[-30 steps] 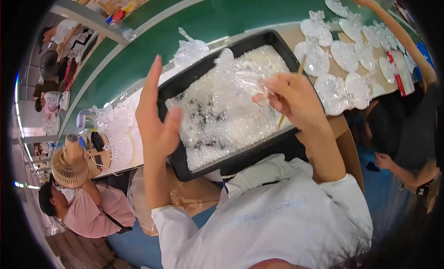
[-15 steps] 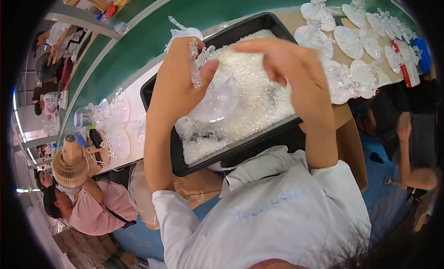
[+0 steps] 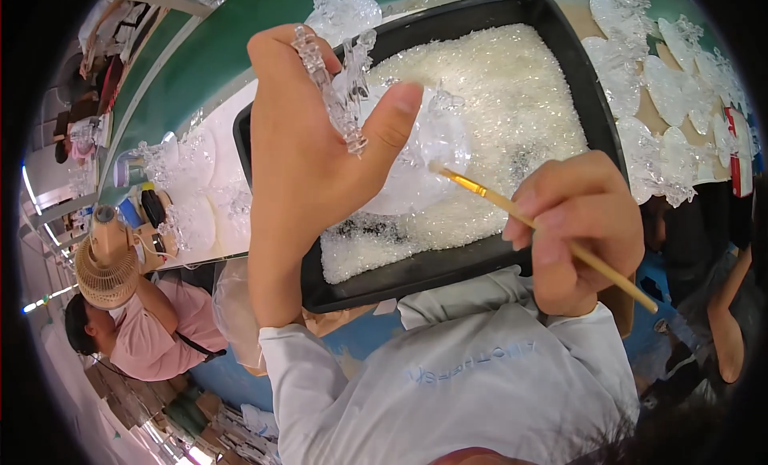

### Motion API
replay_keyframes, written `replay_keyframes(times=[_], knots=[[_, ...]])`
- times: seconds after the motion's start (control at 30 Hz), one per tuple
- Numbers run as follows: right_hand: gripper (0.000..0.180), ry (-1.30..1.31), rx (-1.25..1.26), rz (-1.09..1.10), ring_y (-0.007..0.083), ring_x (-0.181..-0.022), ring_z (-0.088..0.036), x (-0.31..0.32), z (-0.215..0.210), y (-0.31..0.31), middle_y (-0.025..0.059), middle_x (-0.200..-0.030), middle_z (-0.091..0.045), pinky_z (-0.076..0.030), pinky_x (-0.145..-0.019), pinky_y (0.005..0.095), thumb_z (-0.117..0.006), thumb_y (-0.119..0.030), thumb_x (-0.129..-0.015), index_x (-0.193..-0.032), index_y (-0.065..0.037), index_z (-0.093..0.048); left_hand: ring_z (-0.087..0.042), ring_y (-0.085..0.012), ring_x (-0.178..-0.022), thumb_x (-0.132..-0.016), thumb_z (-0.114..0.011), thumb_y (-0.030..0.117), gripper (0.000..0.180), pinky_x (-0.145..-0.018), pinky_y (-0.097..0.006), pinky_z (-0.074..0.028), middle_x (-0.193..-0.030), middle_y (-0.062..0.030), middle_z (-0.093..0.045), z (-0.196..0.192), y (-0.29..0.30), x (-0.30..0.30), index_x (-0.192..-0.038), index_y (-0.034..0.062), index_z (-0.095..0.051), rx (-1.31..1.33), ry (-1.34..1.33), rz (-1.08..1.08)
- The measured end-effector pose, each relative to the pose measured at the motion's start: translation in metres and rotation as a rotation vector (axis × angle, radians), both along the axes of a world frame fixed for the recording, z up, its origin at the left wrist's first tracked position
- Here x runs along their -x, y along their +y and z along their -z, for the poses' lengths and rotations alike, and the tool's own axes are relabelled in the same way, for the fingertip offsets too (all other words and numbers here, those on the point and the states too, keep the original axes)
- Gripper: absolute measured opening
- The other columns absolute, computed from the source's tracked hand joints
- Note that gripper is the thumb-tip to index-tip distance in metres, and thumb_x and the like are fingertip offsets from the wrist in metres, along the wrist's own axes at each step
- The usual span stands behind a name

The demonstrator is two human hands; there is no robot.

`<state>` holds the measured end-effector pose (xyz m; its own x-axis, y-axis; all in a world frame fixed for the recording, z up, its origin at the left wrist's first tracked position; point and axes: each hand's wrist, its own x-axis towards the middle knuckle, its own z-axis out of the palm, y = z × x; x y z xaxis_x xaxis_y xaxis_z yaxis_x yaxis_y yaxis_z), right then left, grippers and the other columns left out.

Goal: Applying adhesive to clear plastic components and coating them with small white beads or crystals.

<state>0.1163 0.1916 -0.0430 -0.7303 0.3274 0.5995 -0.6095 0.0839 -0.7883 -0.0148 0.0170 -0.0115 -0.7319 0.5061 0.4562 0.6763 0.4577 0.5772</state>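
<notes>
A green-topped workbench (image 3: 216, 57) runs across a crowded workshop, carrying one black tray (image 3: 592, 89) filled with white glittering granules (image 3: 512, 105), and a co-worker in a pink shirt (image 3: 160, 329) sits at lower left beside a small tan fan (image 3: 104, 261). The left hand (image 3: 300, 161) grips one clear ornament (image 3: 400, 145) with a frilled edge, held above the tray, thumb pressed on its face. The right hand (image 3: 580, 225) pinches one thin yellow-handled brush (image 3: 544, 229), its tip touching the ornament; about ten more clear ornaments (image 3: 664, 89) lie right of the tray.
</notes>
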Motion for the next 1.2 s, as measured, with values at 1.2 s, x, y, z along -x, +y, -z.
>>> replay_keyframes(times=[1.2], knots=[[0.015,0.424,-0.229,-0.035,0.0224,-0.047,-0.059,0.013,0.014,0.012,0.017,-0.072,-0.063,-0.05,-0.041,0.029,-0.071,0.005,-0.063,-0.073,0.001,-0.062,-0.051,-0.0168,-0.087,-0.076,-0.079,0.024,0.064,-0.074,-0.028,-0.047,-0.111,-0.0169,-0.047,0.009,-0.011,0.0,-0.113,0.0098,-0.028,-0.226,0.051,0.178]])
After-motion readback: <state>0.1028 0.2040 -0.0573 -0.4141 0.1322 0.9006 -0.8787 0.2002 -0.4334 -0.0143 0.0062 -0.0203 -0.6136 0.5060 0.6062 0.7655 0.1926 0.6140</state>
